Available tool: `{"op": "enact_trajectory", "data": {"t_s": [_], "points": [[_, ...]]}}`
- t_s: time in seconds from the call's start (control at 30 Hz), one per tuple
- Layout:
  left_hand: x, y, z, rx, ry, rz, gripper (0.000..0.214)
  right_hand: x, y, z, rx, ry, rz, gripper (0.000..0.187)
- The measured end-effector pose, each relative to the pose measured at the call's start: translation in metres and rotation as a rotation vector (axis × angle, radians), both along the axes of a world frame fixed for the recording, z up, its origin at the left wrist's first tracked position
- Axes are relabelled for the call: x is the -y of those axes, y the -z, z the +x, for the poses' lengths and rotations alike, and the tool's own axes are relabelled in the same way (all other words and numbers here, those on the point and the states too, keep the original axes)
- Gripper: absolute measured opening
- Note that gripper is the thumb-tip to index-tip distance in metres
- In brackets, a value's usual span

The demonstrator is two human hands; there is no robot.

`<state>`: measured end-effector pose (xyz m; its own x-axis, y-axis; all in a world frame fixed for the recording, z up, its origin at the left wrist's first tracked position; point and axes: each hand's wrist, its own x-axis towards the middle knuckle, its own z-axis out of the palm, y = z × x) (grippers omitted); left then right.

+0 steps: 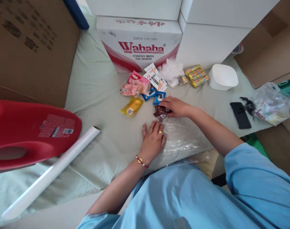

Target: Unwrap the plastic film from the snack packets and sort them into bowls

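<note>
My left hand [153, 138] lies flat with fingers spread on a clear plastic bag [183, 136] spread over the pale green cloth [99, 92]. My right hand [175, 106] reaches over the bag's far edge and grips a dark brown snack packet [161, 112] at the bag's mouth. Just beyond lie blue packets [156, 95], pink wafer packets [135, 84], a yellow packet [132, 106] and a white packet [155, 79].
A red plastic stool [28, 133] and a white roll [51, 171] lie at the left. A Wahaha carton [140, 41] and white boxes stand behind. A white bowl [223, 77], gold candy bars [196, 75], a black phone [240, 115] and a filled plastic bag [270, 103] sit right.
</note>
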<state>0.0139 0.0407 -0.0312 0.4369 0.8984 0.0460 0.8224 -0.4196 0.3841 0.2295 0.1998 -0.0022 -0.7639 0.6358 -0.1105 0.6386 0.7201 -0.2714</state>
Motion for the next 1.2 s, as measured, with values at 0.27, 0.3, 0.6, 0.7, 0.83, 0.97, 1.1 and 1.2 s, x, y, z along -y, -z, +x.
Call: {"op": "enact_trajectory", "data": {"t_s": [0.27, 0.3, 0.6, 0.7, 0.83, 0.97, 1.1, 1.2], "points": [[-0.004, 0.0, -0.004, -0.018, -0.064, -0.017, 0.053, 0.002, -0.009, 0.026, 0.101, 0.279, 0.061, 0.037], [-0.005, 0.001, -0.005, -0.022, -0.072, -0.022, 0.054, 0.001, -0.007, 0.035, 0.081, 0.354, 0.058, 0.034], [-0.005, 0.003, -0.004, -0.034, -0.046, -0.009, 0.057, -0.002, -0.006, 0.032, -0.179, 0.248, -0.065, 0.038], [-0.006, 0.002, -0.004, -0.042, -0.043, -0.007, 0.057, -0.011, -0.003, 0.019, -0.048, 0.191, -0.073, 0.052], [-0.006, 0.002, -0.004, -0.043, -0.056, -0.011, 0.06, -0.015, 0.001, 0.024, 0.014, 0.238, -0.033, 0.054], [-0.006, 0.003, -0.005, -0.038, -0.064, -0.018, 0.061, -0.01, -0.004, 0.048, -0.02, 0.371, -0.018, 0.038], [-0.005, 0.004, -0.006, -0.027, -0.06, -0.018, 0.058, -0.004, -0.011, 0.092, -0.234, 0.669, -0.177, 0.027], [-0.006, 0.003, -0.006, -0.026, -0.061, -0.013, 0.057, -0.001, -0.01, 0.135, -0.309, 0.936, -0.311, 0.026]]}}
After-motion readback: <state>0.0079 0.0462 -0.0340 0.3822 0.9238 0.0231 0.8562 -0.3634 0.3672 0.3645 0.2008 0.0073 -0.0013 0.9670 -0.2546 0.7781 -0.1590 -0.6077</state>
